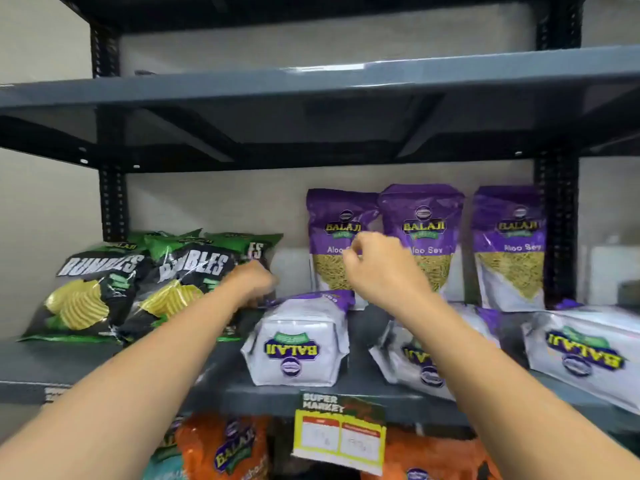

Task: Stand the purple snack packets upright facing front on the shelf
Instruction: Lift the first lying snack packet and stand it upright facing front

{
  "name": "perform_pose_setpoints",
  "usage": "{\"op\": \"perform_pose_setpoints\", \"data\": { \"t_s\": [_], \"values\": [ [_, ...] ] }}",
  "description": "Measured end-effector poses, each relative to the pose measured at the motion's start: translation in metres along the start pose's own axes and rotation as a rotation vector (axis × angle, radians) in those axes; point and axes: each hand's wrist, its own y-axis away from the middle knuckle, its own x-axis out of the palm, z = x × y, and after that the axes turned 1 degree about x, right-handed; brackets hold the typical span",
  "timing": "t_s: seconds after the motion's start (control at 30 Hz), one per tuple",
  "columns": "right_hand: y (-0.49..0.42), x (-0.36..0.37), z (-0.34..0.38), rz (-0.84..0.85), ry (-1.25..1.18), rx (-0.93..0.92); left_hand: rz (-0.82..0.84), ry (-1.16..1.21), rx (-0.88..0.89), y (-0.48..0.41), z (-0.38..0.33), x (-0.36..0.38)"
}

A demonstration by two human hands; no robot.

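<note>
Head | right hand [375, 263] loosely curled, empty | left hand [254, 284] blurred, unclear | glossy packets [298, 341] flat

Three glossy purple-and-clear plastic snack packets stand upright at the back of my grey metal shelf [138, 362], fronts facing me: the left one [334, 237], the middle one [424, 230] just beside it with edges overlapping, and the right one [509, 244] a little apart. Yellow-green sev shows through each clear window. Three more lie flat in front, pale bases toward me, logos upside down: one [298, 341] at left, one [412, 355] in the middle, one [581, 348] at right.
</note>
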Motion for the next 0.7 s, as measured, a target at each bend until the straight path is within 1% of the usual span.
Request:
{"op": "perform_pose_setpoints", "data": {
  "t_s": [0.07,0.1,0.13,0.2,0.27,0.4,0.57,0.63,0.7],
  "values": [
    [-0.001,0.019,0.019,0.281,0.092,0.127,0.185,-0.028,0.042,0.007,0.006,0.003],
    [-0.001,0.029,0.025,0.41,0.095,0.196,0.255,0.004,0.044,0.014,0.006,0.004],
    [0.002,0.033,0.033,0.503,0.092,0.26,0.33,0.024,0.0,0.021,0.007,0.006],
    [-0.001,0.04,0.037,0.584,0.098,0.302,0.382,0.153,-0.04,0.022,0.009,0.013],
    [-0.003,0.043,0.035,0.632,0.084,0.347,0.379,0.249,-0.081,0.02,0.012,0.017],
    [-0.005,0.042,0.03,0.545,-0.144,0.484,0.287,0.384,-0.028,0.015,0.013,0.017],
    [-0.028,0.044,0.015,0.322,-0.345,0.458,0.053,0.712,0.082,0.004,0.009,0.008],
    [-0.037,0.044,0.009,0.258,-0.352,0.444,-0.013,0.789,0.091,0.01,0.003,0.003],
    [-0.042,0.043,0.0,0.228,-0.284,0.453,-0.081,0.801,0.102,0.014,-0.003,0.004]
  ]
}}
